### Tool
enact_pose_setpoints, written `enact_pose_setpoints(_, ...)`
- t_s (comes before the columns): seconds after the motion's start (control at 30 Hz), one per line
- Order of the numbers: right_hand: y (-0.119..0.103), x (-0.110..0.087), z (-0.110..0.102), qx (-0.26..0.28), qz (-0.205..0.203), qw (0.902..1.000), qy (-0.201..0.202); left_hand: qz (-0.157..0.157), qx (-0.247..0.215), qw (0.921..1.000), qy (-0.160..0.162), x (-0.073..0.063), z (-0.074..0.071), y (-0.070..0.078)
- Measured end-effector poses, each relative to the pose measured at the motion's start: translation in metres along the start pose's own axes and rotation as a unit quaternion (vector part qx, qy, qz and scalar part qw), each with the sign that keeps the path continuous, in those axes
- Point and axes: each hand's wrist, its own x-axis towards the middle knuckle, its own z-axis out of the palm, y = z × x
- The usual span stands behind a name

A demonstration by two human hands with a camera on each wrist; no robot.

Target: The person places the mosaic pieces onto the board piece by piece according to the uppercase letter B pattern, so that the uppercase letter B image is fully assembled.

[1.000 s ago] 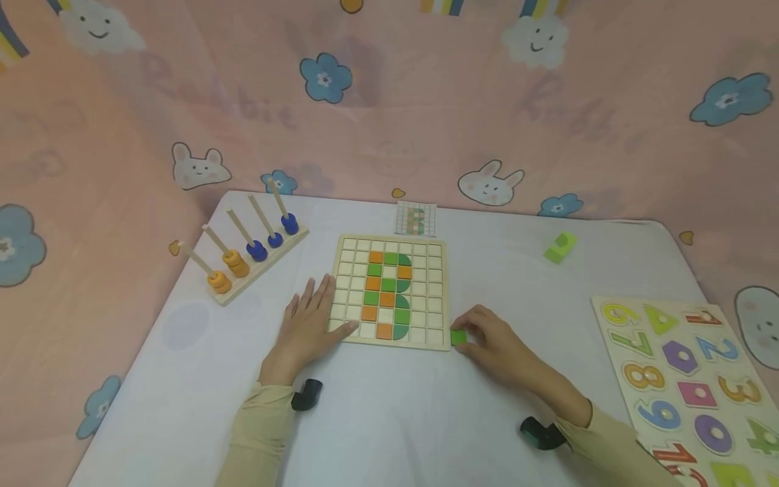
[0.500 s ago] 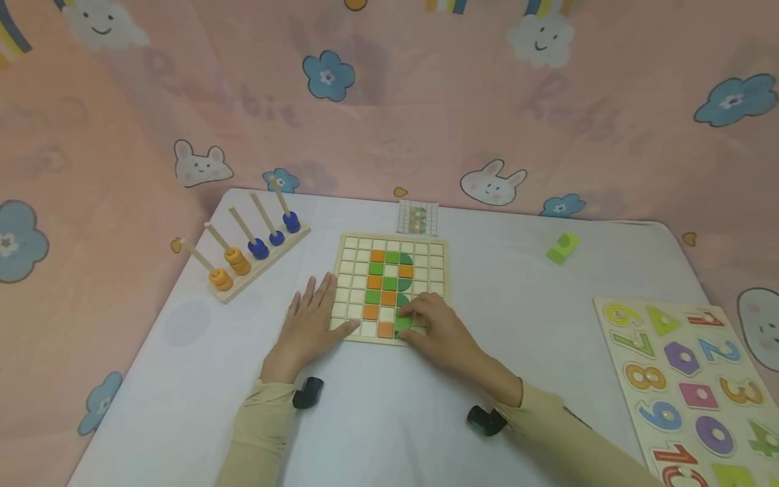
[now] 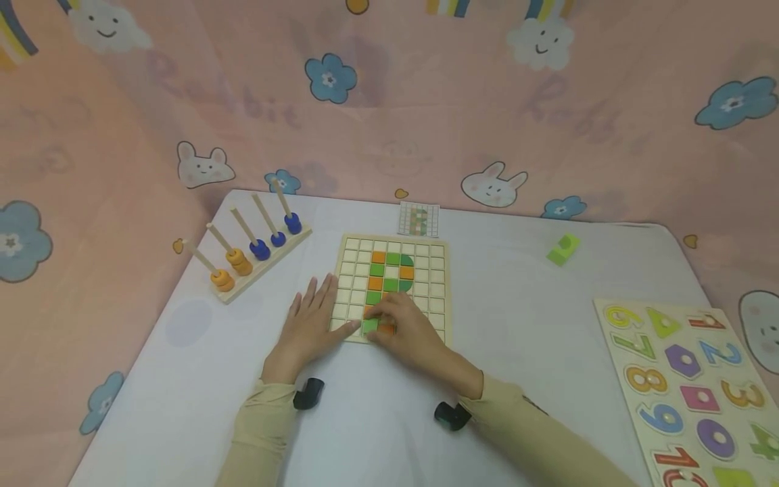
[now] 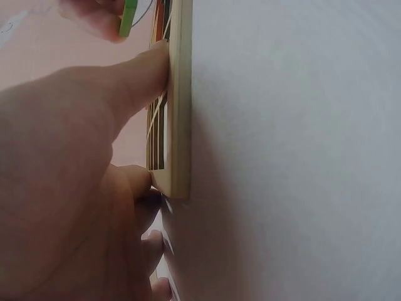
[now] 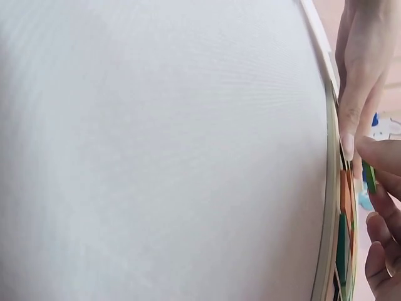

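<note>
A wooden grid board (image 3: 431, 304) with orange, green and cream tiles lies flat on the table. My left hand (image 3: 307, 328) rests at its left edge, fingers straight, with the thumb over the lower left corner. Between thumb and fingers my right hand (image 3: 409, 331) pinches a green square tile (image 3: 370, 326) above the board's bottom row. In the left wrist view, the green tile (image 4: 128, 17) is held just above the board, apart from it. The right hand hides several of the lower tiles.
A bead abacus (image 3: 262, 265) stands at the back left. Behind the board lies a small pattern card (image 3: 418, 219). A light green block (image 3: 563, 249) sits at the right, and a number puzzle board (image 3: 666, 358) lies at the right edge.
My right hand has carried the green tile leftward from the table beside the board's lower right corner to above its lower left part. The left hand has stayed in place.
</note>
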Motion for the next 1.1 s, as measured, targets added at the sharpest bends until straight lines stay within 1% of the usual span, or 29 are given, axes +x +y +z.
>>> enact_pose_setpoints(0.1,-0.0004,0.0,0.0031,-0.002,-0.001,1.0,-0.004,-0.001,0.0,1.0,0.0,-0.0003,0.0001,0.0007)
enact_pose_setpoints(0.23,0.0006,-0.0007,0.0064,-0.002,0.01,0.9999,-0.011,-0.001,-0.003,1.0,0.0,-0.0013,-0.0006,0.0024)
enact_pose_setpoints(0.37,0.0015,-0.0016,0.0072,0.006,0.013,0.9999,-0.007,-0.002,-0.005,1.0,0.0,-0.0027,-0.0015,0.0039)
enact_pose_setpoints(0.53,0.0019,-0.0015,0.0066,0.003,0.012,0.9999,0.0,-0.003,-0.004,1.0,-0.002,-0.0032,-0.0017,0.0041)
enact_pose_setpoints(0.87,0.002,-0.0011,0.0051,-0.007,0.013,0.9999,-0.008,-0.005,-0.006,1.0,0.0,-0.004,-0.0028,0.0046)
enact_pose_setpoints(1.1,0.0043,-0.0032,0.0018,-0.003,0.018,0.9998,-0.012,-0.003,-0.001,1.0,0.001,-0.0044,-0.0029,0.004)
